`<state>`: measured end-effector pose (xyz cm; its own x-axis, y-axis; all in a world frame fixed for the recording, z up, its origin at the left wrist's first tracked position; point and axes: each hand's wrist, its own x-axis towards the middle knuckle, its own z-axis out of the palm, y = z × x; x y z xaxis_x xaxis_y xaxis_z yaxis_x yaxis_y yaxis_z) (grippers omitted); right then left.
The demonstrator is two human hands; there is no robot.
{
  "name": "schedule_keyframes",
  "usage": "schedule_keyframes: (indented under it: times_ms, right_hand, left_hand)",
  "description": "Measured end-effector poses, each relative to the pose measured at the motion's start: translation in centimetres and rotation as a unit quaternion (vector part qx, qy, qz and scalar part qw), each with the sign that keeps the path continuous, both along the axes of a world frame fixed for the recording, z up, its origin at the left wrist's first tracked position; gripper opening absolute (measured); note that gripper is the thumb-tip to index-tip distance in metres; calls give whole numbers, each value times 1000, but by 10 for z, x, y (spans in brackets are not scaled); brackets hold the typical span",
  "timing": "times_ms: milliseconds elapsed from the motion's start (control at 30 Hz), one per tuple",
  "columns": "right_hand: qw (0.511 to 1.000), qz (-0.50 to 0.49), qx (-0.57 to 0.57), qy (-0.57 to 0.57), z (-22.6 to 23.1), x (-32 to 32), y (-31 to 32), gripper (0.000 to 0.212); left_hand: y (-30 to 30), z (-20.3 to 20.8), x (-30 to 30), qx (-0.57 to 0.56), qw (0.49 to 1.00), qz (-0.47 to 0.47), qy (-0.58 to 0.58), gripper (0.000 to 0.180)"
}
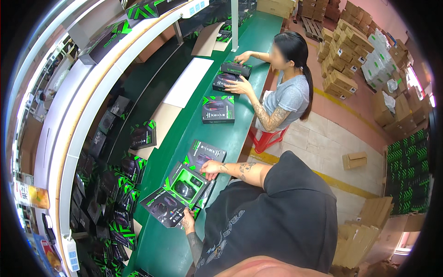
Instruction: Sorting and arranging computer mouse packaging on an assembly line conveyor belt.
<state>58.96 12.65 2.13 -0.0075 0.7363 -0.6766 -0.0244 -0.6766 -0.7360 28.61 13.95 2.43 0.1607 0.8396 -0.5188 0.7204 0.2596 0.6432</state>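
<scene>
Hands (199, 196) flank opened mouse box (186, 187).

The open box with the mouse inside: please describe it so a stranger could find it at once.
Follow the long green table to its near end, between the person's two hands. The open box lies there, among closed black-and-green boxes. Only it shows a bright green tray holding a black mouse.

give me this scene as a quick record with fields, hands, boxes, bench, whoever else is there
left hand: grips the near edge of a closed black-and-green mouse box
right hand: rests on another box of the same kind
between them: open box showing a black mouse in a green tray
surface: long green bench
further along: lone box lying flat
co-worker: seated on a red stool, both hands on boxes
left of bench: heap of the same boxes
</scene>
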Motion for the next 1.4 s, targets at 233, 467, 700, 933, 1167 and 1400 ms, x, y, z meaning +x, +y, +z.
schedule_keyframes:
  times_ms: [233, 467, 700, 933, 1167, 1400]
  right_hand:
    - [1000, -6, -1, 1, -3, 2, -2, 29]
    - [1000, 3, 7, 5, -2, -2, 2, 30]
    - [1000, 2, 4, 13, -10, -8, -4, 32]
    - [1000, -13, 3, 22, -8, -19, -13, 30]
    - [1000, 1, 1, -4, -2, -3, 2, 29]
    - [1000, -3, 10, 4, 5, -4, -1, 29]
  left_hand:
    - [-7, 9, 8, 27, 998, 14, -53, 52]
    - [-1, -9, -5, 11, 999, 22, -20, 50]
    - [-6, 0, -8, 4, 999, 25, -43, 47]
    - [-14, -9, -21, 21, 998, 26, -50, 51]
    - [-3, 5, -2, 12, 1000, 13, -3, 54]
    - [-2, -3, -4, 22, 998, 28, -48, 51]
